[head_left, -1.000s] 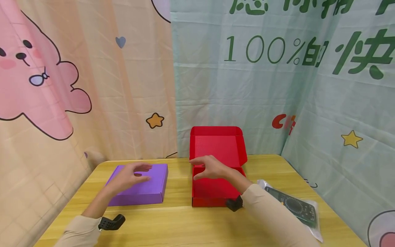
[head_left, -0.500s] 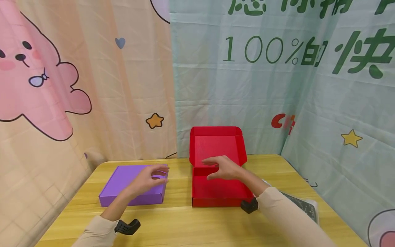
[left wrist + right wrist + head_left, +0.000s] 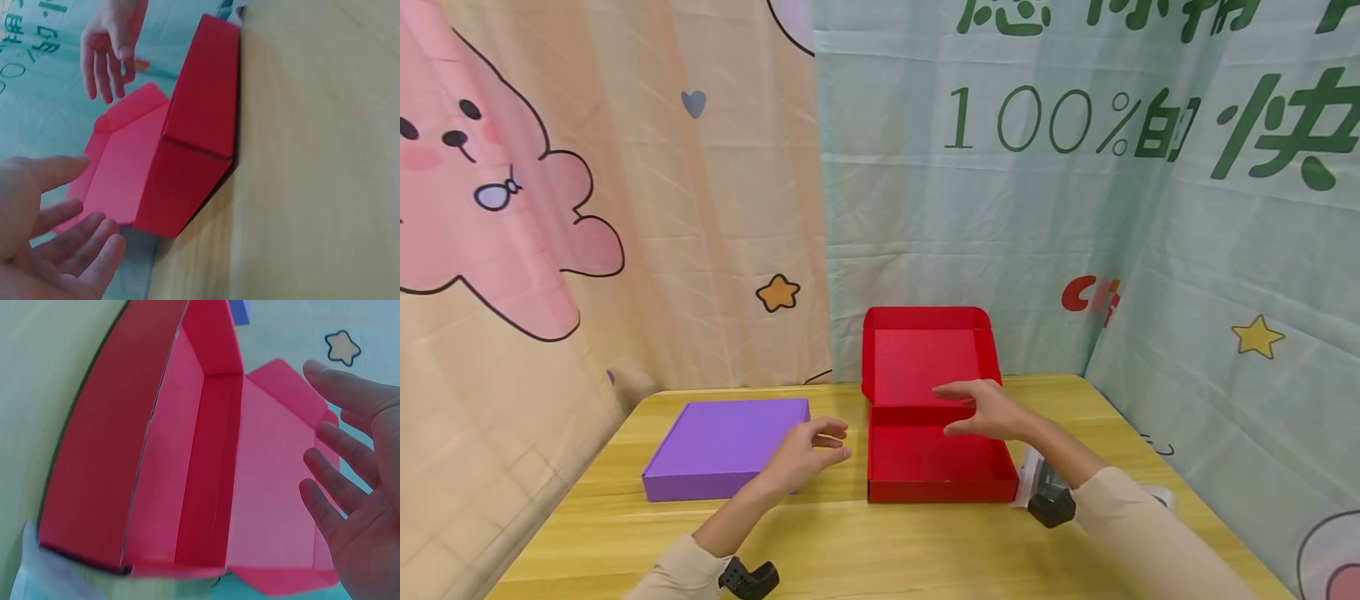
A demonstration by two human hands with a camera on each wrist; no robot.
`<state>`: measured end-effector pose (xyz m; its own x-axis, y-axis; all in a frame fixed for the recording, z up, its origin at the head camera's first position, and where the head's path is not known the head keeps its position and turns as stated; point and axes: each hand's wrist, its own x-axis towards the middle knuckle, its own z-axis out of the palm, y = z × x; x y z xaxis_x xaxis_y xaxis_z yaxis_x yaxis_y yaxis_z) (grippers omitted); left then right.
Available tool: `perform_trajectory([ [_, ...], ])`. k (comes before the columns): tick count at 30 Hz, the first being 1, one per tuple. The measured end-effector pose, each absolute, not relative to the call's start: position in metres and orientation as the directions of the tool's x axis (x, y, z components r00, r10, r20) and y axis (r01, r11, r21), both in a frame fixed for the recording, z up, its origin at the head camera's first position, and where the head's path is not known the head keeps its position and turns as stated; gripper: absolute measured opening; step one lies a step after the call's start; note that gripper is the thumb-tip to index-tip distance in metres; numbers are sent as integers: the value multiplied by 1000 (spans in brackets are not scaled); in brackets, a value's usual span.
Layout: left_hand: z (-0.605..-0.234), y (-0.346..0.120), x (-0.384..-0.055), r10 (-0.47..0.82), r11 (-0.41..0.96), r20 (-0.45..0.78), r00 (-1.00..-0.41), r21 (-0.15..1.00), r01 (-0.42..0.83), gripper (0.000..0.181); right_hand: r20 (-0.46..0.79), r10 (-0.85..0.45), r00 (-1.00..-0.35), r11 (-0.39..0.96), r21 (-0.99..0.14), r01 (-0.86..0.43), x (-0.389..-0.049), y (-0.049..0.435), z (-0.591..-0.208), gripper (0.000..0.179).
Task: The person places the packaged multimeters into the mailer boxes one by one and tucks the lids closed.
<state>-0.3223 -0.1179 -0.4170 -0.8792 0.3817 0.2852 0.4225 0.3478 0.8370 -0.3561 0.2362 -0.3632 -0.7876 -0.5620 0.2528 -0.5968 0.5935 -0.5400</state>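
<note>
A red cardboard box (image 3: 940, 492) stands on the table with its lid (image 3: 928, 358) raised; the right wrist view shows bare red walls (image 3: 206, 469) inside. My left hand (image 3: 812, 454) is in the air between the box's left side and the purple box, fingers loosely bent and holding nothing. In the head view my right hand (image 3: 988, 410) overlaps the right part of the red box, fingers spread and bare. A closed purple box (image 3: 726, 442) lies flat on the left. Right of the red box, a multimeter in a clear bag (image 3: 1033, 475) is largely hidden behind my right forearm.
The wooden table (image 3: 880, 550) ends at a back edge close behind both boxes. Printed cloth curtains (image 3: 910, 217) hang behind it and along the right side. A black wrist camera (image 3: 1051, 504) sits on my right wrist, another camera (image 3: 748, 577) on my left.
Both hands have moved to the right, the left from over the purple box into the gap between the boxes, the right across the red box. The boxes stay put.
</note>
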Motion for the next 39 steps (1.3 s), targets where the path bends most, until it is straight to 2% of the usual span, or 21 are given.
perform_trajectory([
  [11,-443,-87,-310,342,266,180,-922,923,278,56,225,-482,-847,628,-585,-513,-340,280,-367,70],
  [20,-457,-77,-304,345,41,99,-933,992,120,58,203,-487,-850,646,-571,-506,-323,317,-387,69],
  [28,-461,-75,-301,358,-58,72,-931,997,55,57,198,-447,-872,672,-570,-473,-308,354,-402,65],
  [39,-463,-75,-301,352,-82,77,-933,995,51,58,109,-400,-910,754,-525,-395,-287,405,-424,81],
])
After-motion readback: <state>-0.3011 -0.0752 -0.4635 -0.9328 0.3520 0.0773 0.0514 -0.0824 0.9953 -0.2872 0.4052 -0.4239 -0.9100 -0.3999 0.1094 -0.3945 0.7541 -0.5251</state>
